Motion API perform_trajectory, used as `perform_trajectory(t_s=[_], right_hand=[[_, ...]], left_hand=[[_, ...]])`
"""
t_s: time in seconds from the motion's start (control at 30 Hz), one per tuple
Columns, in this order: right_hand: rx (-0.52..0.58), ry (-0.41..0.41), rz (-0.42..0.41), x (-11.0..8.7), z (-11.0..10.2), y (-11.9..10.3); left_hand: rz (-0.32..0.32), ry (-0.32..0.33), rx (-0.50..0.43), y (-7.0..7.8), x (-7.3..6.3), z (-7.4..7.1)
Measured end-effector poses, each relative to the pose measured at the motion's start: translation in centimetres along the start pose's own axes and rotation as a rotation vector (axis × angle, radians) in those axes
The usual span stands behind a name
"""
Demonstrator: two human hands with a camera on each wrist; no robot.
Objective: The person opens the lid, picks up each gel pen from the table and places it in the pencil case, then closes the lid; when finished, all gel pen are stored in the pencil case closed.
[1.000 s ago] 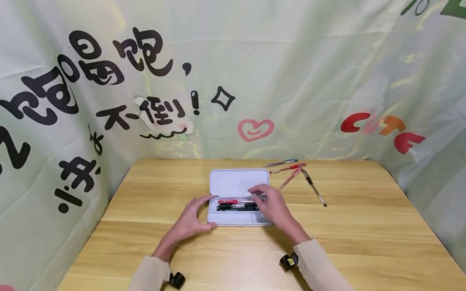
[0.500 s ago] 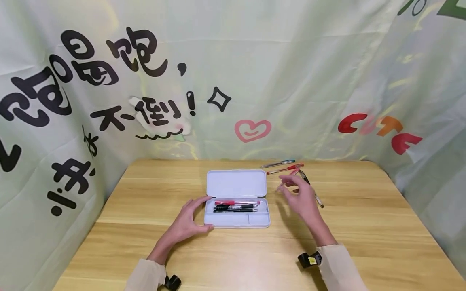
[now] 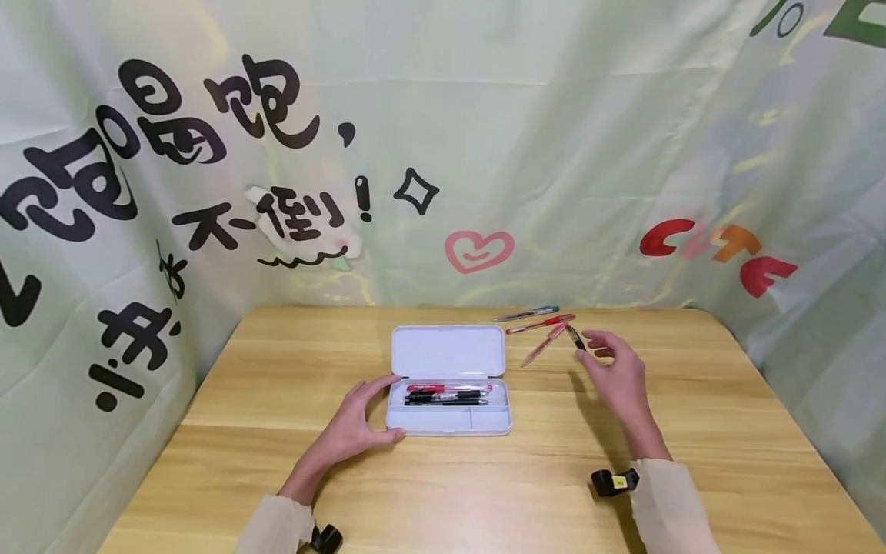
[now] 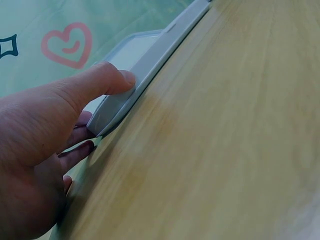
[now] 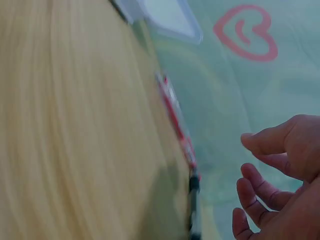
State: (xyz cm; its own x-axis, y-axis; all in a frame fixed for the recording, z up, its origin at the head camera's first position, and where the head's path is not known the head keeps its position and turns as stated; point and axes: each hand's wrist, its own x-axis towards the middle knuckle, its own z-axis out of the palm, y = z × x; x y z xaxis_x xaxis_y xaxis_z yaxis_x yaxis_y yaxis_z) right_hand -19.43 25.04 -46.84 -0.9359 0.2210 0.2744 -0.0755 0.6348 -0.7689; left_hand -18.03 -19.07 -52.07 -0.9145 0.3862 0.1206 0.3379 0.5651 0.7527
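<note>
A white pencil case [image 3: 448, 351] lies with its lid raised on the table. My left hand [image 3: 356, 415] grips its left end, the thumb on the front edge and the fingers near the back corner; the left wrist view shows the thumb [image 4: 117, 81] against the side wall. Inside the long compartment are a red pen [image 3: 432, 388] and black pens [image 3: 446, 396]. My right hand [image 3: 619, 377] hovers beside a black-capped gel pen [image 3: 575, 337], whose lower part it hides in the head view. Its fingers are loosely bent and hold nothing in the right wrist view.
Right of the case's lid lie a pink pen [image 3: 544, 344], a red pen [image 3: 541, 324] and a blue-ended pen [image 3: 526, 314]. A printed cloth [image 3: 554, 154] hangs behind the wooden table [image 3: 443, 492].
My right hand has left the case's compartment and moved right, past the pink pen, to the black-capped one. The red pen inside the case is now uncovered. The left hand keeps its grip.
</note>
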Motion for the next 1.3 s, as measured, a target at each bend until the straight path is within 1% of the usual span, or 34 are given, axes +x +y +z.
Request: perform_trajectory(t_s=[0.07, 0.27, 0.53, 0.63, 0.73, 0.87, 0.97, 1.2, 1.3], right_hand=[[-0.015, -0.017, 0.031, 0.0, -0.4, 0.7], [-0.058, -0.073, 0.074, 0.0, -0.8, 2.4], [-0.123, -0.145, 0.110, -0.1, -0.7, 3.3], [-0.153, -0.140, 0.107, -0.1, -0.7, 3.5], [-0.188, -0.125, 0.086, 0.0, -0.7, 3.7], [-0.206, -0.111, 0.064, 0.2, -0.8, 3.6], [-0.195, -0.097, 0.059, 0.2, -1.0, 3.5], [-0.138, -0.081, 0.099, 0.1, -1.2, 2.8], [-0.110, -0.076, 0.087, 0.3, -1.2, 2.2]], left_hand=[[-0.002, -0.004, -0.003, 0.0, 0.1, 0.0], [0.000, -0.006, -0.012, 0.0, 0.1, 0.0], [0.017, -0.003, -0.007, -0.1, 0.0, 0.1], [0.017, -0.008, -0.002, -0.1, 0.0, 0.1], [0.011, -0.006, 0.000, -0.1, 0.0, 0.1], [0.011, 0.002, 0.004, -0.1, 0.1, 0.1], [0.012, 0.003, 0.000, -0.1, 0.1, 0.2], [-0.014, -0.010, -0.009, -0.1, -0.1, 0.2], [-0.014, -0.003, -0.002, 0.0, 0.0, 0.1]])
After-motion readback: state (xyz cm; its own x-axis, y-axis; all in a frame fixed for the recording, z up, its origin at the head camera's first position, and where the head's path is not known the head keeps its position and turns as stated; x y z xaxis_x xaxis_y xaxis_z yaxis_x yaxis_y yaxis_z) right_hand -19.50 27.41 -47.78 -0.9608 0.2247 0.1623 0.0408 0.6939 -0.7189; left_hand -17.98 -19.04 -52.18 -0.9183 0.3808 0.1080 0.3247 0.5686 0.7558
